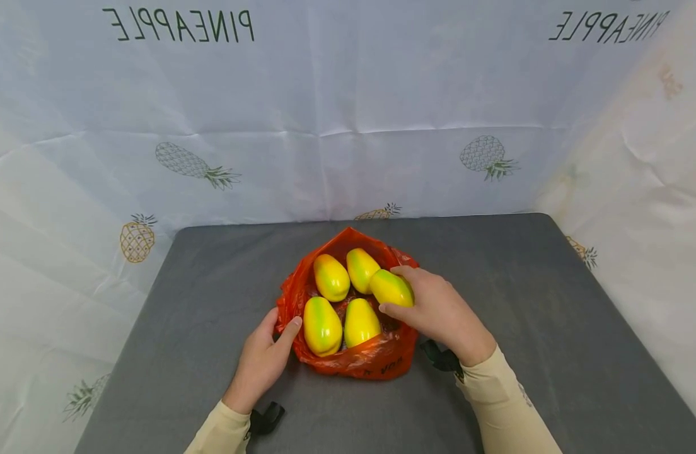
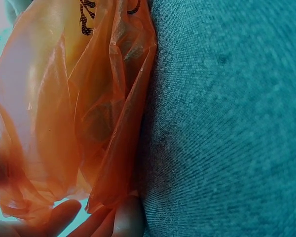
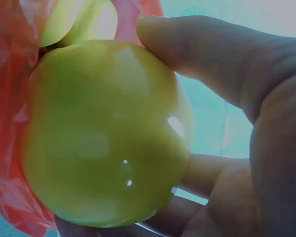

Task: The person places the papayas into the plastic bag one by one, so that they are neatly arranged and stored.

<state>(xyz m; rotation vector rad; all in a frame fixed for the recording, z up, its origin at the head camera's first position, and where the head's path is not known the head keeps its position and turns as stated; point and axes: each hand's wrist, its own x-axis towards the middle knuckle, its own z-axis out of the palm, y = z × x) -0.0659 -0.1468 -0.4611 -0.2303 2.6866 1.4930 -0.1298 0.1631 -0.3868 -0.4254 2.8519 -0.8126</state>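
Note:
A red plastic bag [image 1: 405,353] stands on the table with its mouth open upward. Inside it lie several glossy yellow-green mangoes [image 1: 323,326]. My right hand [image 1: 439,309] grips one mango [image 1: 391,288] at the bag's right side, thumb and fingers on opposite sides of it. The right wrist view shows this mango [image 3: 106,133] close up, partly against the red plastic. At the left, my left hand [image 1: 263,359] holds the bag's rim, its thumb on the mouth side. In the left wrist view, fingers [image 2: 128,217] touch the outside of the bag [image 2: 54,133].
A dark grey cloth covers the table [image 1: 223,265]. White sheeting [image 1: 336,75] printed with pineapples hangs behind the table and along both sides. Dark straps [image 1: 266,419] are on both wrists.

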